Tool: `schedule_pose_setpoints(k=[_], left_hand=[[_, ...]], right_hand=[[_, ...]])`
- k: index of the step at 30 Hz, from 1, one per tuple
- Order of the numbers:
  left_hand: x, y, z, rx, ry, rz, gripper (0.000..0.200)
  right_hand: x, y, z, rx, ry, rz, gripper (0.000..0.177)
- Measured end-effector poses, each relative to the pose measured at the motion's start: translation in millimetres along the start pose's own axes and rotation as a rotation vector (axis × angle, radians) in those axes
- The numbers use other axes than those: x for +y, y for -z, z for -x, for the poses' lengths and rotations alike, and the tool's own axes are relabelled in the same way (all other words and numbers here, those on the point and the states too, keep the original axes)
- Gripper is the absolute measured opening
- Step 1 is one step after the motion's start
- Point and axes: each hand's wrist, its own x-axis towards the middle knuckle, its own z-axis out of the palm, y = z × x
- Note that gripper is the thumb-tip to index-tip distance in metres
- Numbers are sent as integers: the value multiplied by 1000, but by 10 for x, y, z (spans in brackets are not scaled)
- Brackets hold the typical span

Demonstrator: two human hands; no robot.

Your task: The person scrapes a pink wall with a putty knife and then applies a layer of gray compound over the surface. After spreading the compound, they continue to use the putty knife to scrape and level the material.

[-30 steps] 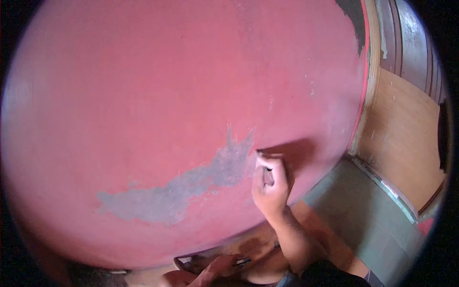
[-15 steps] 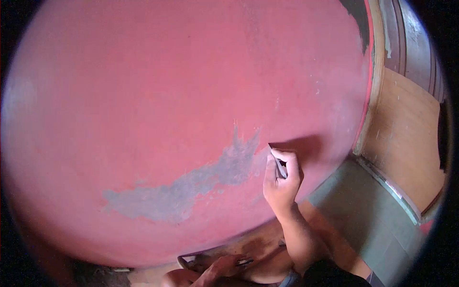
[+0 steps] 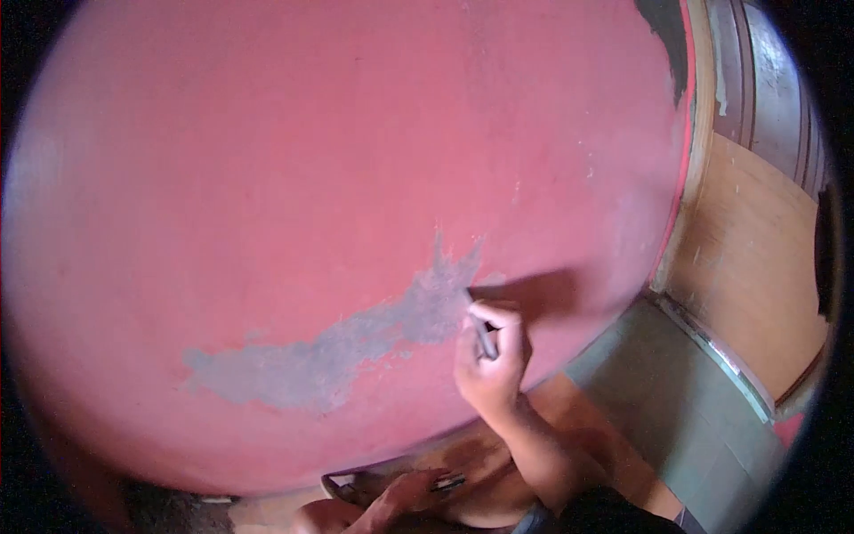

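We see the right hand (image 3: 492, 356) pinching a thin tool (image 3: 484, 337) between thumb and fingers, with the other fingers curled in. The tool is up against the big pink wall (image 3: 267, 178), and its dark tip is at the right end of the gray patch (image 3: 302, 369). We can't be sure if the tip is touching or just off the wall. If the hand pushes too hard, we think the tip could dig in and leave a scratch. If the tool tips onto a corner, it could make a line in the gray stuff. The edges of the patch look ragged, so a rough push there might pull bits of pink off too. The hand's dark shadow falls on the wall just right of the tip, so we might miss a small mark there. If the pinch gets loose, the tool could slip and drop toward the green floor (image 3: 623, 356) below. The left hand (image 3: 407, 494) is down low, well apart from the patch, near a small shiny thing (image 3: 450, 483). We can't tell if its fingers hold that.
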Motion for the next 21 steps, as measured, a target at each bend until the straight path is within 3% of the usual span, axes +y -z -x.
schedule_pose_setpoints(k=[2, 5, 8, 11, 14, 17, 21], left_hand=[[211, 192, 49, -5, 14, 3, 60], [124, 82, 76, -57, 85, 5, 60], [-240, -194, 36, -20, -38, -68, 60], [245, 211, 66, -94, 62, 9, 68], [104, 75, 45, -2, 44, -32, 61], [273, 205, 98, -111, 122, -61, 61], [438, 282, 115, -92, 167, -29, 61]], right_hand=[[28, -21, -95, 9, 216, 96, 23], [98, -8, -98, 102, -17, 4, 18], [113, 9, -158, 137, -7, 43, 17], [26, -30, -64, 68, 152, 43, 18], [8, -69, -30, 27, 212, 54, 25], [76, -73, -106, 96, 159, 1, 23], [261, 67, -202, 236, -176, -74, 15]])
